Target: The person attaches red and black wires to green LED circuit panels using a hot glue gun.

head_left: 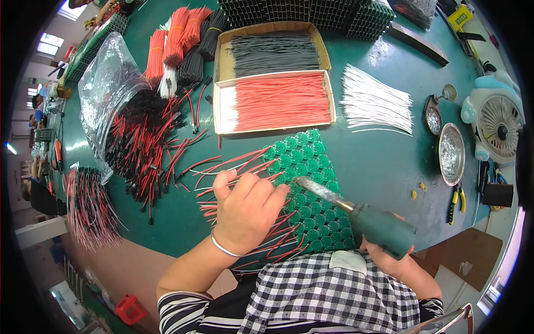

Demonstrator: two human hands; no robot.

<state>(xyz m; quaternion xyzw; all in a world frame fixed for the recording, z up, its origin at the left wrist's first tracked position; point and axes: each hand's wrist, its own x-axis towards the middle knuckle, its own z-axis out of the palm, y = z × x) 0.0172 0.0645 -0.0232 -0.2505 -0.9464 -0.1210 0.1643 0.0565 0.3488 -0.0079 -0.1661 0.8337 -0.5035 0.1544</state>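
Observation:
A panel of small round green circuit boards [312, 211] lies on the table in front of me, with red, white and black wires [272, 222] fanning out from its left side. My left hand [245, 209] is closed over these wires, its fingertips at the boards; the hand itself hides what they pinch. Wrapped in my right hand [386, 257] is the dark green handle of a soldering iron [356, 214]. The iron's metal tip points up and left, close to the boards by my left fingertips.
Cardboard trays hold red wires [283, 100] and black wires [275, 53]; white wires [375, 100] lie alongside. Left is a plastic bag [114, 83] of red-black leads. At right are a metal bowl [451, 154], small tins, a fan [498, 125] and cutters [456, 203].

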